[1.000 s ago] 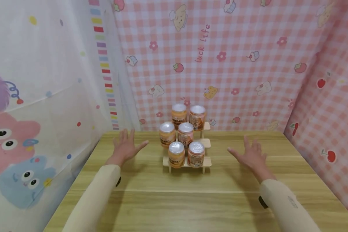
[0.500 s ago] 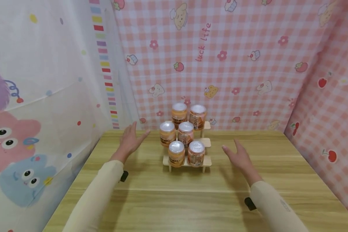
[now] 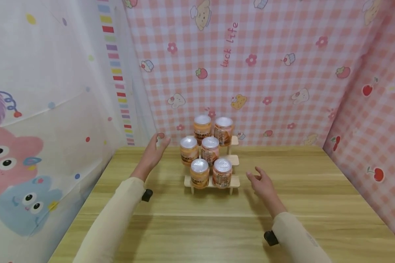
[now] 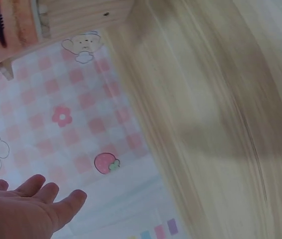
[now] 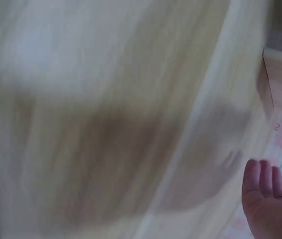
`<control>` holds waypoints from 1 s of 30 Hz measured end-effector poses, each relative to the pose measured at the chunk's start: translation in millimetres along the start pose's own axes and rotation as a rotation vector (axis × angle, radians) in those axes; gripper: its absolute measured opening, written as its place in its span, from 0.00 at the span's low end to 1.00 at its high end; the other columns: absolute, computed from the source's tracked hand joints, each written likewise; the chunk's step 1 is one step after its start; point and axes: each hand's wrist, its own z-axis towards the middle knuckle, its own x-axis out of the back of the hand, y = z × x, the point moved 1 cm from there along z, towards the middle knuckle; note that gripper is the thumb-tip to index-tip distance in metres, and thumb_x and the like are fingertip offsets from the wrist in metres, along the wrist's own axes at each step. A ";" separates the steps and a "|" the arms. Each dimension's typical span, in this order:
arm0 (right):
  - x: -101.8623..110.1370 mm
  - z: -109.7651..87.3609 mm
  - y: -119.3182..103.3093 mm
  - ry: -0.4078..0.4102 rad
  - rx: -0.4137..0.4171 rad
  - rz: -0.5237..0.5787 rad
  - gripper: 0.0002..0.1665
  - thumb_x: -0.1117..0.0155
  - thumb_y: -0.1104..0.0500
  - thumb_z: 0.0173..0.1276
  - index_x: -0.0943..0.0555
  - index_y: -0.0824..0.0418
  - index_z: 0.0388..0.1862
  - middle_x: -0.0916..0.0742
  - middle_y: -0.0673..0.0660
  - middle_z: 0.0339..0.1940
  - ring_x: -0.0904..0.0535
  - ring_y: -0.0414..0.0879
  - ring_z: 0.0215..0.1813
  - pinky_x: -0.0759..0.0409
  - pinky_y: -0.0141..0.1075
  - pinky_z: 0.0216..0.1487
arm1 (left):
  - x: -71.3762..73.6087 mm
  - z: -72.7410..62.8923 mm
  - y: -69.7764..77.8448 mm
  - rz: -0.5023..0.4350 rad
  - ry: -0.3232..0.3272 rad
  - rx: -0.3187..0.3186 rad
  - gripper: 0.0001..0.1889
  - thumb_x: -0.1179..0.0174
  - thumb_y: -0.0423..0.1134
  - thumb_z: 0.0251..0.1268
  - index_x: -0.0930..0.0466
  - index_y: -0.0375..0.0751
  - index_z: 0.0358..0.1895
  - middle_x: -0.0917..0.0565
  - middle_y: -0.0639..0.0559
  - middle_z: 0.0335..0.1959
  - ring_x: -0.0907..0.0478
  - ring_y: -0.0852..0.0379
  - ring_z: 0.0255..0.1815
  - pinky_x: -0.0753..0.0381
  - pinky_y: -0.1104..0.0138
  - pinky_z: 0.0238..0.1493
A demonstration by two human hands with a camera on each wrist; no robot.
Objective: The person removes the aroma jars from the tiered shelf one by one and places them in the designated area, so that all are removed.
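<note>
Several orange cans with silvery lids stand on a three-step wooden rack (image 3: pixel 235 181), two to each step. Among them are a front left can (image 3: pixel 199 174), a front right can (image 3: pixel 222 174) and a middle left can (image 3: pixel 189 151). My left hand (image 3: pixel 152 153) hovers left of the rack, nearest the middle left can, holding nothing. In the left wrist view its fingers are loosely extended, and part of a can (image 4: pixel 9 27) shows at the top left. My right hand (image 3: pixel 262 184), also holding nothing, is just right of the lowest step, apart from it, its fingers slightly bent.
The rack stands on a wood-grain table (image 3: pixel 197 233), towards its back edge. A pink checked cloth (image 3: pixel 266 80) hangs behind and at the right. A white patterned curtain (image 3: pixel 69 120) closes the left side. A dark device (image 3: pixel 271 238) sits at my right wrist.
Both hands have moved inward towards the rack. The right hand has come left and lower, and its spread fingers have drawn together. The cans and rack have not moved.
</note>
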 end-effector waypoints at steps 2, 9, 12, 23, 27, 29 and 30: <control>-5.5 0.5 2.0 0.005 -0.009 0.046 0.45 0.48 0.43 0.78 0.51 0.65 0.80 0.26 0.74 0.64 0.23 0.59 0.56 0.20 0.44 0.50 | 1.0 -0.3 3.1 -0.018 -0.015 0.042 0.49 0.60 0.78 0.63 0.52 0.48 0.78 0.49 0.37 0.78 0.52 0.36 0.77 0.48 0.40 0.72; -25.9 0.4 5.8 -0.005 -0.024 0.204 0.39 0.45 0.54 0.78 0.47 0.70 0.77 0.24 0.77 0.62 0.18 0.59 0.54 0.18 0.43 0.49 | 0.4 6.0 16.4 -0.129 -0.003 0.061 0.49 0.56 0.73 0.67 0.61 0.50 0.81 0.47 0.42 0.78 0.51 0.43 0.78 0.48 0.47 0.74; -33.7 -1.3 8.0 -0.026 -0.044 0.279 0.41 0.42 0.54 0.77 0.47 0.70 0.78 0.24 0.75 0.62 0.18 0.58 0.53 0.18 0.45 0.51 | -3.7 11.3 24.1 -0.166 0.015 0.065 0.47 0.53 0.70 0.68 0.57 0.49 0.81 0.44 0.39 0.77 0.48 0.42 0.77 0.45 0.49 0.73; -42.2 -2.9 15.4 -0.005 -0.044 0.291 0.33 0.37 0.61 0.72 0.34 0.74 0.70 0.12 0.60 0.43 0.18 0.40 0.39 0.21 0.31 0.41 | -19.5 27.5 61.7 -0.187 0.028 0.011 0.51 0.46 0.75 0.59 0.51 0.53 0.80 0.40 0.44 0.76 0.43 0.46 0.76 0.41 0.49 0.71; -45.4 -2.4 16.5 -0.017 -0.072 0.362 0.32 0.39 0.63 0.72 0.35 0.74 0.70 0.13 0.52 0.34 0.17 0.40 0.34 0.20 0.32 0.35 | -23.3 32.0 73.4 -0.175 0.010 0.017 0.51 0.46 0.76 0.58 0.52 0.58 0.80 0.40 0.46 0.77 0.44 0.47 0.76 0.41 0.48 0.71; -46.4 -2.4 16.4 -0.021 -0.084 0.367 0.32 0.39 0.63 0.73 0.35 0.73 0.71 0.13 0.51 0.32 0.17 0.40 0.33 0.21 0.32 0.33 | -25.4 34.6 77.6 -0.181 -0.001 0.013 0.50 0.46 0.77 0.56 0.51 0.61 0.80 0.40 0.46 0.77 0.44 0.47 0.76 0.42 0.47 0.72; -46.6 -2.3 16.3 -0.023 -0.088 0.360 0.32 0.40 0.63 0.73 0.35 0.73 0.71 0.13 0.51 0.33 0.17 0.40 0.33 0.21 0.33 0.32 | -26.3 35.9 79.3 -0.185 -0.007 0.009 0.50 0.45 0.77 0.56 0.51 0.63 0.79 0.40 0.46 0.76 0.44 0.48 0.76 0.42 0.47 0.72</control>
